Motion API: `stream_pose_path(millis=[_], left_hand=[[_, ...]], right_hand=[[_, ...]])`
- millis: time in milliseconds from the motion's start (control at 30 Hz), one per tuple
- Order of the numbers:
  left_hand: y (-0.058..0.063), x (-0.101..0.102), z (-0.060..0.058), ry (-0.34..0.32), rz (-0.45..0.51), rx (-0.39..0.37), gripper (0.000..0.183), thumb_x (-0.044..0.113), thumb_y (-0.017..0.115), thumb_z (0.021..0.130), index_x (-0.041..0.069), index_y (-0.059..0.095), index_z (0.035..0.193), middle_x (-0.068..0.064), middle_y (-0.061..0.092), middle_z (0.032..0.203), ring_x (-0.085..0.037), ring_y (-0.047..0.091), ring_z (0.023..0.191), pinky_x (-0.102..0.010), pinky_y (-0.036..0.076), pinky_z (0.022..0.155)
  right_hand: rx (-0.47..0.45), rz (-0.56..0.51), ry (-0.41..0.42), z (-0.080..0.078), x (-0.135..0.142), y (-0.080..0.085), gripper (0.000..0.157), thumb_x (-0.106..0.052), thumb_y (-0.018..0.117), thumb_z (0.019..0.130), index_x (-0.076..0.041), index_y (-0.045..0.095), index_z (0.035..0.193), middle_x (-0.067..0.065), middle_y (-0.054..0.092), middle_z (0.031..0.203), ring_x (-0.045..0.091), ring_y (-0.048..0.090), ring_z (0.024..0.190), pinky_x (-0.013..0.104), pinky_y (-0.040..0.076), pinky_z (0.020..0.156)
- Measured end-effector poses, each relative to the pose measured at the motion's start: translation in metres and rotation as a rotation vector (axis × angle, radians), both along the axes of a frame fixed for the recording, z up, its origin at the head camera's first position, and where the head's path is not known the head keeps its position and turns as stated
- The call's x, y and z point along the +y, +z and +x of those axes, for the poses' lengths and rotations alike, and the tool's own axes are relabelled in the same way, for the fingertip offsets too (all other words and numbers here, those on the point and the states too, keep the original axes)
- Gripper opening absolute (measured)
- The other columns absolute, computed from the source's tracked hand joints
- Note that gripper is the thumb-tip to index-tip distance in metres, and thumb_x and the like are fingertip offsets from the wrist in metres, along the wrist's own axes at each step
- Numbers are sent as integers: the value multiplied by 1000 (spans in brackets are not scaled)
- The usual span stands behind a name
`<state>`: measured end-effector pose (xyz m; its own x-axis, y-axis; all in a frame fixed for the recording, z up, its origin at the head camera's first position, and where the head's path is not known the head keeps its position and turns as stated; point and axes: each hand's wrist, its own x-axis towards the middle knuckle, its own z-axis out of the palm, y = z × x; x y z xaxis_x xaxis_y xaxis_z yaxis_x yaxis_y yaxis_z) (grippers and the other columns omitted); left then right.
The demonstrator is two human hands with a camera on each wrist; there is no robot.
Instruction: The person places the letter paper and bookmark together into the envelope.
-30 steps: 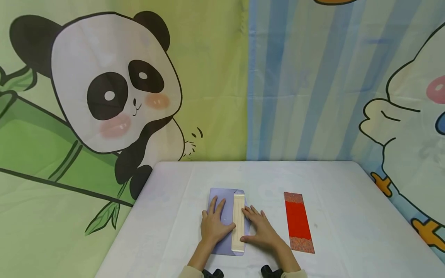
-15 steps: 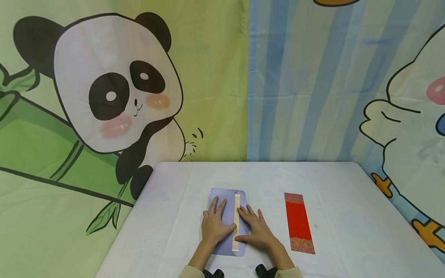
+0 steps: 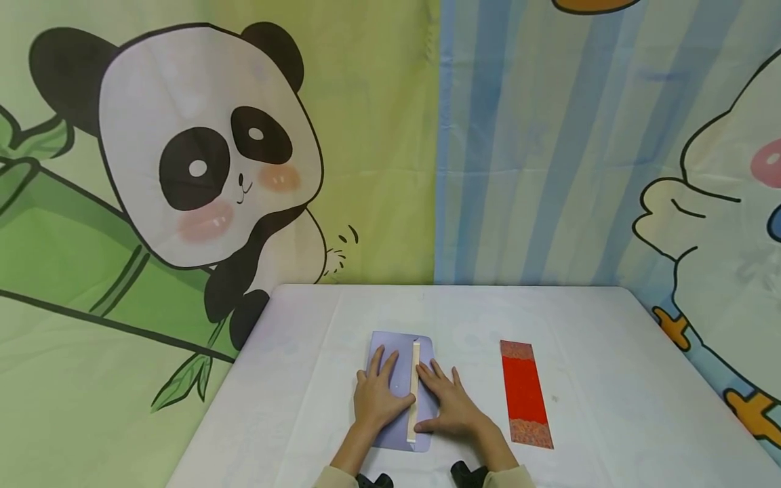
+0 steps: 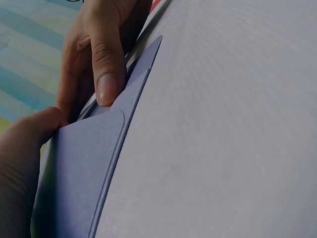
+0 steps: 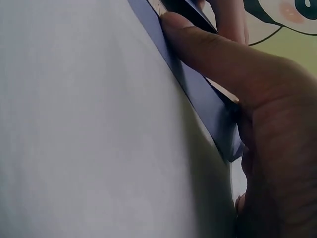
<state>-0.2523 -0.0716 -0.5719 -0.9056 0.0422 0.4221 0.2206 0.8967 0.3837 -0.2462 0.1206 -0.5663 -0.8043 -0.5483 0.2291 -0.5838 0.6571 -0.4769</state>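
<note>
A flat purple folder-like piece with rounded corners lies upright on the table before me. A narrow cream strip runs along it, between purple on both sides. My left hand rests spread on the left part, its thumb reaching the strip's edge. On the right part lies my right hand, fingers extended, with thumb and forefinger tips along the strip's right edge. In the left wrist view, the right thumb presses close to a raised purple flap. The purple edge runs beneath my right thumb in the right wrist view.
A red strip with patterned ends lies to the right of the hands. White cloth covers the table. Behind it hang a green panda curtain and a blue-striped one. Black wrist-worn parts show at the bottom.
My right hand has shifted left across the purple piece, and the cream strip has narrowed from wide to thin, with more purple showing on its right. The left hand has stayed nearly still.
</note>
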Motion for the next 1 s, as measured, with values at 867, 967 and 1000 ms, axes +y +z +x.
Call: stream_pose_path(millis=[867, 967, 1000], left_hand=[[2, 1, 1, -6, -34, 11, 88, 55, 70, 54, 25, 49, 134, -3, 33, 146, -24, 42, 73, -28, 36, 56], [2, 1, 1, -4, -31, 22, 89, 56, 70, 54, 24, 49, 134, -3, 33, 145, -24, 42, 73, -29, 36, 56], [2, 1, 1, -3, -30, 24, 89, 56, 70, 54, 24, 49, 134, -3, 34, 145, -24, 42, 73, -29, 35, 56]], right_hand=[[33, -62, 47, -3, -11, -2, 112, -56, 74, 63, 0, 22, 145, 13, 23, 149, 32, 13, 137, 58, 8, 104], [57, -61, 44, -3, -12, -2, 113, -56, 75, 62, 1, 22, 144, 13, 24, 149, 32, 14, 137, 58, 9, 104], [64, -64, 43, -3, -13, -2, 113, -56, 75, 62, 1, 23, 144, 13, 24, 149, 31, 15, 137, 57, 9, 104]])
